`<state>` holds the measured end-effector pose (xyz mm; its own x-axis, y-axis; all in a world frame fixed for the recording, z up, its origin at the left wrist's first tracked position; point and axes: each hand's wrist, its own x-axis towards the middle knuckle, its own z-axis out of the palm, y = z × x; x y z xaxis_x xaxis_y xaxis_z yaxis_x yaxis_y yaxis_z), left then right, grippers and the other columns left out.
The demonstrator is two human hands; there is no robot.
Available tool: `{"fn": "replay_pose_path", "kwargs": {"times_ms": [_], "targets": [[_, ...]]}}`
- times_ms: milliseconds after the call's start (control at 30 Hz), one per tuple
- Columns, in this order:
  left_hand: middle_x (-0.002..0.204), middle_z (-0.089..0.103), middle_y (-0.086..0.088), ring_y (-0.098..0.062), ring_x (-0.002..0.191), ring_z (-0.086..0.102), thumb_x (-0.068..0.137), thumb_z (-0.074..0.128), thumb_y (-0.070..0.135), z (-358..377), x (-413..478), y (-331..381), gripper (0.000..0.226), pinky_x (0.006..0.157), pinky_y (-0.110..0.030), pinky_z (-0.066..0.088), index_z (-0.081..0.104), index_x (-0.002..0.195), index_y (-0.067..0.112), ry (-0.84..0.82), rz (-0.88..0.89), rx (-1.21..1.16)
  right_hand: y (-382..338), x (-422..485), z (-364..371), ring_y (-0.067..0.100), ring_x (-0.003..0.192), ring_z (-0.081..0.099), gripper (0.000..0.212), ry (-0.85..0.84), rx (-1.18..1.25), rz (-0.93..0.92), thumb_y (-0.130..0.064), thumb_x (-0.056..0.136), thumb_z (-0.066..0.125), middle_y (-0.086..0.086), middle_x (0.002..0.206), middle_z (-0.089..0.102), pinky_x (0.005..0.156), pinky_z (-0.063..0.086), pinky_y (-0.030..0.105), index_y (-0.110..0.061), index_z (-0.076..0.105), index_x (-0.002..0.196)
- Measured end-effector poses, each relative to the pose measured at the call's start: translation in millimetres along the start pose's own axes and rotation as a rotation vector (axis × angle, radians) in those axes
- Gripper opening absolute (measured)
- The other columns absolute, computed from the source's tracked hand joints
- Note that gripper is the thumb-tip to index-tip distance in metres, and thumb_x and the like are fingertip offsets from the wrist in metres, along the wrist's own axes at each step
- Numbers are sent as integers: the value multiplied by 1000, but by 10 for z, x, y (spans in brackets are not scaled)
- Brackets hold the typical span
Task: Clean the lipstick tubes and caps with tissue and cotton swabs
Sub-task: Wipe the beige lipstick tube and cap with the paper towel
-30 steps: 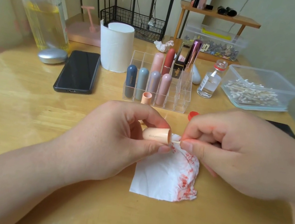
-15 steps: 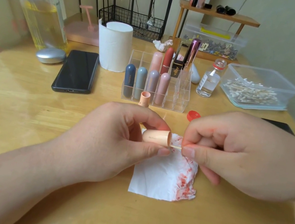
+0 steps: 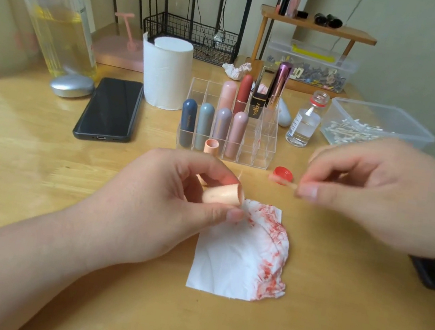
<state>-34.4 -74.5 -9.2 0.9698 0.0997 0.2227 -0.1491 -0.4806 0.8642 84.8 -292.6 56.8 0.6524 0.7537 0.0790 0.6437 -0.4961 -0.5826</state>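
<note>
At a light-wood table (image 3: 36, 162) w/ a beige wall behind, the left hand (image 3: 162, 207) clamps a peach lipstick cap (image 3: 223, 197) between thumb & curled fingers, open end toward the right hand (image 3: 379, 199); that hand's thumb & forefinger pinch a cotton swab (image 3: 283, 181), its pinkish tip aimed at the cap but apart from it. A red-smeared tissue (image 3: 238, 255) lies flat just under the left fingertips; beyond both hands stand a clear organizer (image 3: 265, 150) of lipsticks, a tissue roll (image 3: 166, 77), a phone (image 3: 109, 109) & a tub of swabs (image 3: 378, 117).
</note>
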Motion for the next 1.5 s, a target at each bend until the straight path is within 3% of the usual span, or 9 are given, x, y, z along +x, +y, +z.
{"fn": "replay_pose_path", "kwargs": {"times_ms": [133,300,500,733,933,1167,1267,1400,1500], "targets": [[84,66,7,-13,67,56,69,80,47,-11,18,-20,25,62,-29,50,76,89,31,14,37,-27,252,150,-46,14,49,49,15,282,-46,223,-28,84,75,4,60,66,52,38,26,-22,74,70],[92,67,5,-19,71,56,71,80,48,-3,10,-28,23,66,-32,49,76,91,36,-35,51,-25,429,299,201,14,53,59,23,139,-177,480,-27,83,76,-3,57,68,55,45,26,-19,70,62],[83,64,19,-8,66,54,68,79,52,-1,10,-22,25,61,-14,42,77,89,38,-55,-16,70,443,350,267,16,62,63,22,90,-219,505,-33,80,80,-3,63,68,58,48,26,-20,71,64],[86,66,18,-9,69,57,67,79,53,-16,6,-1,26,62,-15,43,76,88,39,-42,-38,158,437,355,271,16,62,62,25,70,-254,517,-37,79,81,-3,63,68,60,49,28,-20,70,65],[62,61,28,1,54,52,64,86,47,-74,34,91,19,53,-10,40,74,74,36,-15,-163,215,319,274,246,8,57,60,27,200,-190,316,-46,76,82,-10,59,66,58,53,31,-23,69,71],[72,68,15,-5,57,58,62,85,54,-78,31,21,25,56,-23,49,73,80,40,-62,-218,279,115,211,570,5,76,62,41,-122,-23,146,-29,77,82,-14,89,65,74,53,25,-34,63,112],[82,68,12,-8,64,61,61,85,55,-85,19,16,29,63,-31,53,74,82,39,-74,-127,236,96,203,590,10,69,59,40,-176,123,124,-7,80,76,-11,82,67,71,54,37,-31,62,109],[112,63,18,-9,66,61,66,90,39,-75,-22,78,23,66,-21,49,77,85,35,-205,-19,127,50,133,455,25,73,54,37,-267,372,29,3,76,73,1,81,64,67,48,48,-19,64,105],[95,72,7,-19,67,65,67,91,44,-51,-35,66,28,70,-38,57,76,89,36,-226,-48,98,46,111,394,30,71,53,38,-289,519,-11,2,74,70,9,84,64,65,45,40,-13,60,108]]}}
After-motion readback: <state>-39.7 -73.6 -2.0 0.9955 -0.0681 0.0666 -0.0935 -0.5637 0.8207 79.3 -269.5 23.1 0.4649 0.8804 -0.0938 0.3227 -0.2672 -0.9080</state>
